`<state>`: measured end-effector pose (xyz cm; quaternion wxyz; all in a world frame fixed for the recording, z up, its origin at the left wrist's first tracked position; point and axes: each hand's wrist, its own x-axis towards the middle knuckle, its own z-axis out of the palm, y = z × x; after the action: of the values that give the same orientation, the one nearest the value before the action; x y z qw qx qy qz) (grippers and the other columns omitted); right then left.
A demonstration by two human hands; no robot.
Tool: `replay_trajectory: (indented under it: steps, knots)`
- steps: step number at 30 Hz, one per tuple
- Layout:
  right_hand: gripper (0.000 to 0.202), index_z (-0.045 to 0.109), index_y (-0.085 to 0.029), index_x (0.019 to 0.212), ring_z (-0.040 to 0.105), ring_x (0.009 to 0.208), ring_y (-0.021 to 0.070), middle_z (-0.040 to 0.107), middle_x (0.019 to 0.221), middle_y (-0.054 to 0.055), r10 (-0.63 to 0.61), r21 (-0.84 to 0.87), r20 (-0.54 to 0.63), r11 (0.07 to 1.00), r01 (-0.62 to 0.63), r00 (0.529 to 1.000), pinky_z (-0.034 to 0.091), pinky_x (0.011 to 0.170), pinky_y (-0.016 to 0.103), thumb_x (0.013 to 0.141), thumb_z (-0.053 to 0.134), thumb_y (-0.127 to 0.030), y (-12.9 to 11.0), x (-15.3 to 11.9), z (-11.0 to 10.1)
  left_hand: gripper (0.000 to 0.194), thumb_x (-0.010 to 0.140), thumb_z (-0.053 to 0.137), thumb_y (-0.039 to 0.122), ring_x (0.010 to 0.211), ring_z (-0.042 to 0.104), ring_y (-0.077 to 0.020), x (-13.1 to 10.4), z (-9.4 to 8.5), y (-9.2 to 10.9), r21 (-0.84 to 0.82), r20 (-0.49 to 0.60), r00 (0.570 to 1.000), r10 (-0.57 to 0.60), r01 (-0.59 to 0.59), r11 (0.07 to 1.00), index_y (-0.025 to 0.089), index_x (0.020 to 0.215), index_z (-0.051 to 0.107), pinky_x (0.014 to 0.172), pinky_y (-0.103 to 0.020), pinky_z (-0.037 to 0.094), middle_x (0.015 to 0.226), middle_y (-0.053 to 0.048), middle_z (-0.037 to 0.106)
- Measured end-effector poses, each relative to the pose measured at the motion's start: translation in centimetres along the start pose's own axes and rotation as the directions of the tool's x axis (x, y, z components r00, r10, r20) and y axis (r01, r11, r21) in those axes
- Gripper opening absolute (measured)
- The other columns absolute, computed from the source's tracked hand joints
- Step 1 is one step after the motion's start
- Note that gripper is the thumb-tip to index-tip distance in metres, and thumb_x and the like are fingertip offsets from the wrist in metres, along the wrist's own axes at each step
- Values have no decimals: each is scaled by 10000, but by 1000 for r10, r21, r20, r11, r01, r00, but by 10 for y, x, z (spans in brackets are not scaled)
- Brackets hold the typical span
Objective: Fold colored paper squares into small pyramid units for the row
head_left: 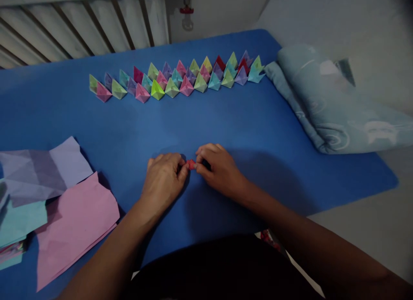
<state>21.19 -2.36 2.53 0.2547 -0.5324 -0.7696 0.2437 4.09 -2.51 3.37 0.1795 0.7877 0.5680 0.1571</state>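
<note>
A small red piece of folded paper (191,164) is pinched between my two hands, just over the blue surface. My left hand (164,175) grips its left side with thumb and fingertips. On the other side, my right hand (221,169) has its thumb and curled fingers closed at the paper's right edge. Most of the red paper is covered by my fingers, so its full shape is hidden. Beyond my hands stand rows of folded paper boats (172,89) in pink, green, blue, purple, red and yellow.
Pink paper sheets (80,227), a creased purple sheet (48,173) and turquoise sheets (24,222) lie on the blue mat (129,123) at the left. A folded grey-blue blanket (338,106) rests at the right. Behind the mat is a white radiator (103,22).
</note>
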Motion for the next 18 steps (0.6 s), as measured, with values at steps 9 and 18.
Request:
replay_trajectory:
  steps: [9,18]
  knots:
    - [158,559,-181,739,531,847,165,628,888,28,39,-52,57,998,-36,998,368,801,312,822,676,-248,-3,7,-1,161,865,540,321,793,578,-217,3,-11,2,24,117,989,-87,85,996,199,805,625,771,-378,389,783,-43,665]
    - [140,561,-176,715,496,764,123,554,819,2,36,34,216,998,-44,976,369,737,267,781,683,-168,1,18,-17,162,796,594,350,581,472,-124,24,-29,-6,-43,410,896,-172,207,977,199,739,585,560,-271,309,635,30,563]
